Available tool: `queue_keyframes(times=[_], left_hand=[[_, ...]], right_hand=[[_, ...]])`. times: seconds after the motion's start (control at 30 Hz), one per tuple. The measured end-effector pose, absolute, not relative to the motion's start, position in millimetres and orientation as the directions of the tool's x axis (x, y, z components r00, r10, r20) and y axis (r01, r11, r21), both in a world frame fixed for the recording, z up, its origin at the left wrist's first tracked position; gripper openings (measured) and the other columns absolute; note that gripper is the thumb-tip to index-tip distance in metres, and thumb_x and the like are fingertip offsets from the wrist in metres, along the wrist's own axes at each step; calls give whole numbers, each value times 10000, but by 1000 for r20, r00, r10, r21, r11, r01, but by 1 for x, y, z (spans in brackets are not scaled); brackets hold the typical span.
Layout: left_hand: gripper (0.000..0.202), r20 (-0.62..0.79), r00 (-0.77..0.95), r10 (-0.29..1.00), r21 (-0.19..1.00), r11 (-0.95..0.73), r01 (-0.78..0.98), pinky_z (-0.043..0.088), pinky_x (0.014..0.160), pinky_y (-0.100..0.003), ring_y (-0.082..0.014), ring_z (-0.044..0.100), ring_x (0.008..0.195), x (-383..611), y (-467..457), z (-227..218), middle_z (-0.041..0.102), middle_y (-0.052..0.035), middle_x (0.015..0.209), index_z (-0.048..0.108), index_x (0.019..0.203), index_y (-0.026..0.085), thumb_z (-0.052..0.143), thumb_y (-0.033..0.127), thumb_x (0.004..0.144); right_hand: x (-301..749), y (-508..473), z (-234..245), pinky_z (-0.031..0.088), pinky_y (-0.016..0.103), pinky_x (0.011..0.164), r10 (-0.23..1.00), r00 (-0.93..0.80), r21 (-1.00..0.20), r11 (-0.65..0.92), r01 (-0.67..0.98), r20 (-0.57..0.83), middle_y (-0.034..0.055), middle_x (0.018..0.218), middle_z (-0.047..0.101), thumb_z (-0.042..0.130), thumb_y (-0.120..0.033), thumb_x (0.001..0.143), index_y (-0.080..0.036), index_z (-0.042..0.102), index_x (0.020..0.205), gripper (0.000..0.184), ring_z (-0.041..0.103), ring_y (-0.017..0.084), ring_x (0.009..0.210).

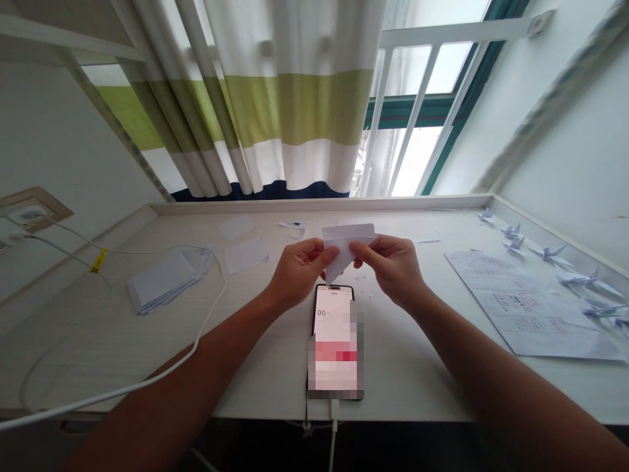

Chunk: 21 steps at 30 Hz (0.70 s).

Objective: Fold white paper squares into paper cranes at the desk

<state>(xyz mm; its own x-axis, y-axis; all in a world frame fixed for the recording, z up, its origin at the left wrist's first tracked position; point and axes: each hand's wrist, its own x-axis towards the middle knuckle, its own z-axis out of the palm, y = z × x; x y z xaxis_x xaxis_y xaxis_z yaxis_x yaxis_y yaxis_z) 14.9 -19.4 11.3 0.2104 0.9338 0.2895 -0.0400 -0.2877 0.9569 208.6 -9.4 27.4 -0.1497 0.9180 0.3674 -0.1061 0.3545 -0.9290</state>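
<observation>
Phone (335,328), printed sheet (525,305), paper stack (164,282), one each; at least two loose slips (246,254) and six paper birds (549,254) on the surface (268,387). One folded paper (346,236) midway between left hand (299,270) and right hand (397,267), pinched by both, near the phone's top.

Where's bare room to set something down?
Between the phone and left forearm, and between the phone and right forearm, the tabletop is bare. Crowded: the right side, with a marked sheet and paper cranes, and the left, with a paper stack and white cable.
</observation>
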Motion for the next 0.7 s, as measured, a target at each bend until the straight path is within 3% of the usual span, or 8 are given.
queue_keyframes(times=[0.17,0.37,0.7], left_hand=[[430,283,194,939,959,-281,-40,580,606,-279,-189,751,722,15,-20,11,803,-79,859,777,1004,149,696,565,941],[418,255,166,952,966,-243,-93,571,599,-283,-212,769,723,17,-23,15,804,-87,835,798,911,146,731,558,917],[381,249,90,964,963,-237,-129,572,606,-262,-191,752,748,16,-20,16,807,-79,845,804,925,142,751,519,911]], right_hand=[[208,-8,27,544,339,607,917,-165,-931,348,-109,362,31,668,727,900,-473,770,-223,783,663,296,644,165,625],[208,-8,27,551,346,634,919,-190,-938,331,-100,344,46,703,741,898,-521,765,-211,788,673,342,657,174,656],[210,-7,27,596,349,730,899,-317,-953,295,-73,303,46,749,767,866,-529,805,-200,793,761,341,695,173,725]])
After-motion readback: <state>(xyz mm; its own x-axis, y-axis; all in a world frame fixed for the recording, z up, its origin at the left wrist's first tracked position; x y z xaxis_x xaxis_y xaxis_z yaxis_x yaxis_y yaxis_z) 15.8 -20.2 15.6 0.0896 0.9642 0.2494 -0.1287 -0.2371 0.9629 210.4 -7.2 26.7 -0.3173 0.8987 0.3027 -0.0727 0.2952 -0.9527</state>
